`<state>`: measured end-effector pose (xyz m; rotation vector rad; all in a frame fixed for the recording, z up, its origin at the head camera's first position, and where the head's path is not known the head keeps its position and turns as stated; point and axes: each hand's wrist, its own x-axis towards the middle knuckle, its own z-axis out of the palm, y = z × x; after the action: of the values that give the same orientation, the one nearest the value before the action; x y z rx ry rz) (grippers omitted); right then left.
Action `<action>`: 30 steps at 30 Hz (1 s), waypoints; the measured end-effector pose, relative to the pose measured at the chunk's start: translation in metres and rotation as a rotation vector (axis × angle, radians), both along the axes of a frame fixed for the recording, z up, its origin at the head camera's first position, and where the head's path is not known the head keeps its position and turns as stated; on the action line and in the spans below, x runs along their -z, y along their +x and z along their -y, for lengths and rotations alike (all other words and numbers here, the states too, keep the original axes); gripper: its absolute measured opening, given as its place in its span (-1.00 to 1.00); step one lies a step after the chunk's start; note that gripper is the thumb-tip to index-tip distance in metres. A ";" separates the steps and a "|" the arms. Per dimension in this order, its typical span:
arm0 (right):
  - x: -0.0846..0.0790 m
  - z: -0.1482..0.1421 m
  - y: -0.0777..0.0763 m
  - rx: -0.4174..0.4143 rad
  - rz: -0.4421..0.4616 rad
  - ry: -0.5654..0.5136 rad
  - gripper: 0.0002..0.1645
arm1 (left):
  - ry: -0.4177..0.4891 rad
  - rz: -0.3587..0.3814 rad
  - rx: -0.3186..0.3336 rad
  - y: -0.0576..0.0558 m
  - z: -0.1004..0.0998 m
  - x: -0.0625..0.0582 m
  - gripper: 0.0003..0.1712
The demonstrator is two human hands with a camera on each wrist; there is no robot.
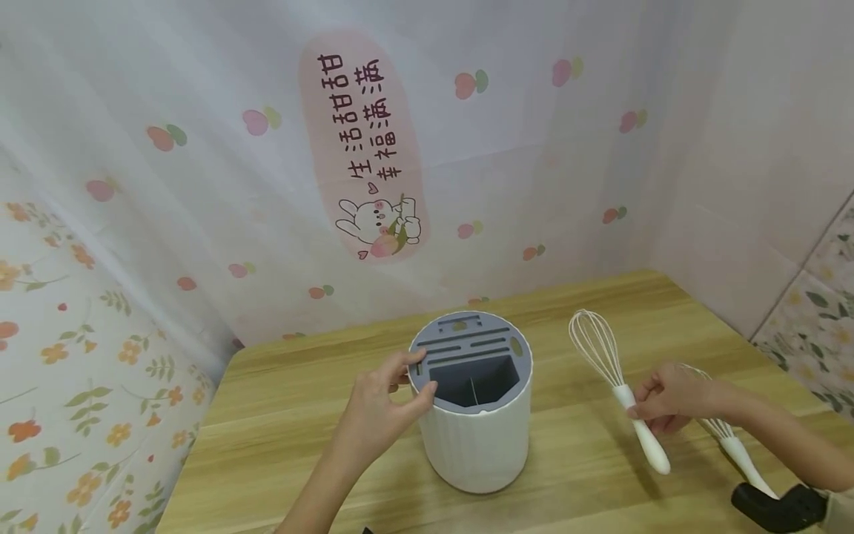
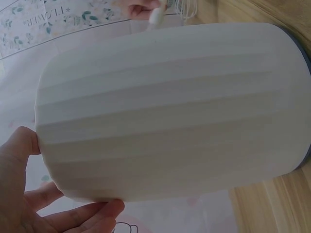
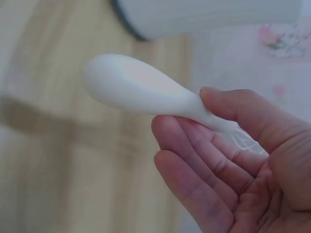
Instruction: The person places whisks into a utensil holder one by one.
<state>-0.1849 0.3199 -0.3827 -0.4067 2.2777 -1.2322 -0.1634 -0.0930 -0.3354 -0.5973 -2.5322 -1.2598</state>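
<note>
A white ribbed utensil holder [image 1: 477,445] with a grey slotted top [image 1: 460,348] stands upright at the middle of the table. My left hand [image 1: 380,408] holds its rim on the left, thumb at the near edge; the left wrist view shows the holder's side [image 2: 160,116] filling most of the frame. To the right, my right hand [image 1: 670,400] pinches a white balloon whisk [image 1: 650,449] by its handle, wires pointing away, over the table. Close up in the right wrist view, the handle's rounded end [image 3: 121,80] sticks out beyond the thumb and fingers.
A second white whisk [image 1: 743,460] lies on the wooden table [image 1: 300,430] at the right, partly behind my right arm. Patterned curtains [image 1: 500,185] hang behind and at both sides. A black strap device [image 1: 780,508] is on my right wrist.
</note>
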 end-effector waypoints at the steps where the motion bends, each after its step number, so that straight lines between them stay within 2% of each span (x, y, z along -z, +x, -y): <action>1: -0.007 0.004 -0.002 -0.006 -0.012 0.002 -0.80 | 0.002 -0.001 0.003 0.000 0.000 0.000 -0.59; 6: -0.044 0.028 -0.009 -0.061 -0.066 0.017 -0.82 | 0.002 -0.004 0.013 0.000 0.001 0.001 -0.59; 13: -0.092 0.060 -0.012 -0.139 -0.166 0.028 -0.81 | -0.006 0.005 0.023 0.001 0.002 0.000 -0.59; 26: -0.156 0.120 -0.012 -0.239 -0.330 0.100 -0.78 | 0.002 0.008 0.034 0.000 0.002 0.001 -0.58; 30: -0.169 0.139 -0.014 -0.268 -0.381 0.087 -0.79 | 0.008 0.007 0.031 0.000 0.002 0.001 -0.59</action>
<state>-0.1993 0.1804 -0.2133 -0.9491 2.4720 -0.9809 -0.1632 -0.0954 -0.3361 -0.6333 -2.5321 -1.2840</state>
